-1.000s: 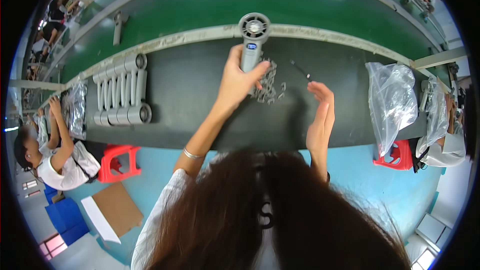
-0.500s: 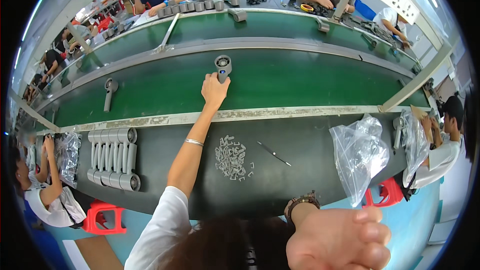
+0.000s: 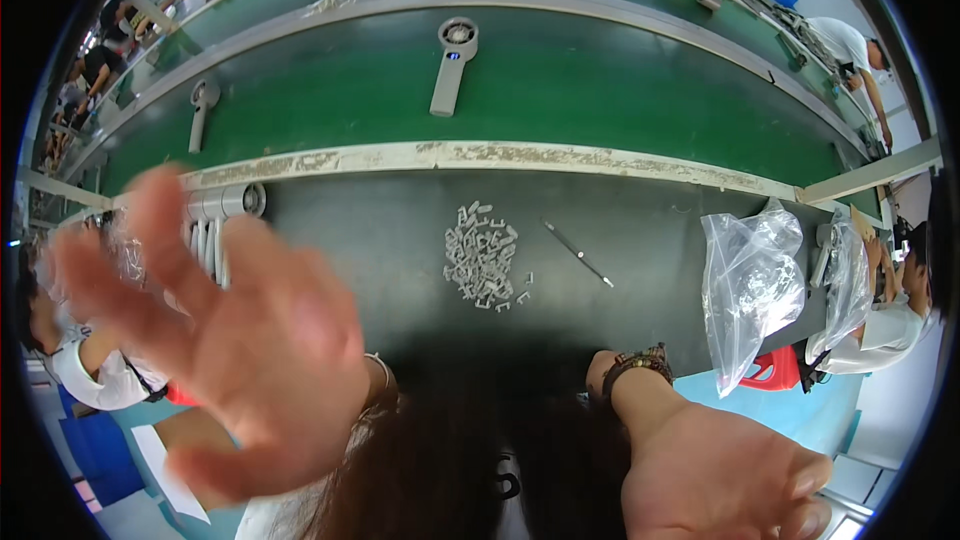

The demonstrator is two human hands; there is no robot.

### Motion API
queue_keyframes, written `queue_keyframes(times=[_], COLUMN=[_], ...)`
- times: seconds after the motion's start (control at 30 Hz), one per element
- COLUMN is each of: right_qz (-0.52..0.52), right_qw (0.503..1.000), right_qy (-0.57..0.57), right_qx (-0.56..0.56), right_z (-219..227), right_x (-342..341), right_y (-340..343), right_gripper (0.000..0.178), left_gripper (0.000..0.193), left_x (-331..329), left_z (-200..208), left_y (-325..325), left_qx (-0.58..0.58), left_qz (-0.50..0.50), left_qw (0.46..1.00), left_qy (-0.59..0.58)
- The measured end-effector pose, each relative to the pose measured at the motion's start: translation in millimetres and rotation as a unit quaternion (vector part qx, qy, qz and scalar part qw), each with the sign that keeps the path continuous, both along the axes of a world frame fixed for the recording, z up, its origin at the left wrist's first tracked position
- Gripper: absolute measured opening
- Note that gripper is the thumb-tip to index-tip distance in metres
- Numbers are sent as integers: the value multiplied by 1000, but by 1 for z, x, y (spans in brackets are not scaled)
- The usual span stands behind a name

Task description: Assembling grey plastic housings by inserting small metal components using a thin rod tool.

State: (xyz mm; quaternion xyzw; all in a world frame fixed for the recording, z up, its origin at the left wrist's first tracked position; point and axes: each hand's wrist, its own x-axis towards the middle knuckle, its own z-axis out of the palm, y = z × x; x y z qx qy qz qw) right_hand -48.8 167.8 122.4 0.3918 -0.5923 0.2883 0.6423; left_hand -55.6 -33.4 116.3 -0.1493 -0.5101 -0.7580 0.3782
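My left hand point(image 3: 265, 350), blurred and close to the camera, has its fingers spread and holds nothing. It hides most of the row of grey handheld fans point(image 3: 225, 202) at the left of the bench. At the lower right is my right hand point(image 3: 715, 465), its fingers curled in and nothing seen between them; the inside of the hand is hidden. Between the hands, further off, lies a heap of small grey clips point(image 3: 480, 258), with a thin dark pen-like tool point(image 3: 580, 255) to its right. A grey handheld fan point(image 3: 448, 85) with a lit display rests on the green belt.
The green conveyor belt point(image 3: 600, 105) runs behind the pale bench rail point(image 3: 560, 157). Another fan point(image 3: 198, 120) lies on the belt at the left. Clear plastic bags point(image 3: 750, 280) lie at the bench's right. A person point(image 3: 890, 300) works at the right, another person point(image 3: 95, 365) at the left.
My left hand has let go of the fan on the belt and come back toward me, opening. The view has tilted downward. My right hand stays low at the right.
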Motion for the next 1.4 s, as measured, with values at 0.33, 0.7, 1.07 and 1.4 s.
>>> queue_keyframes(times=[0.33, 0.7, 1.07, 1.4], right_qz=[-33, -3, 61, 205], right_qw=[998, 999, 997, 960], right_qy=[-9, -2, -27, 121], right_qx=[52, 47, 27, -148], right_z=[-2, -5, -5, -3], right_x=[-9, -13, 5, -10], right_y=[-25, -35, -33, -27], right_gripper=[28, 26, 24, 12], left_gripper=[73, 68, 64, 60], left_x=[1, 7, 4, 6], left_z=[6, 4, -1, -8], left_y=[-14, -31, -26, -33], left_qx=[-105, -152, -154, -163], left_qz=[-131, -148, -183, -283], left_qw=[979, 973, 967, 937], left_qy=[116, 93, 85, 125])
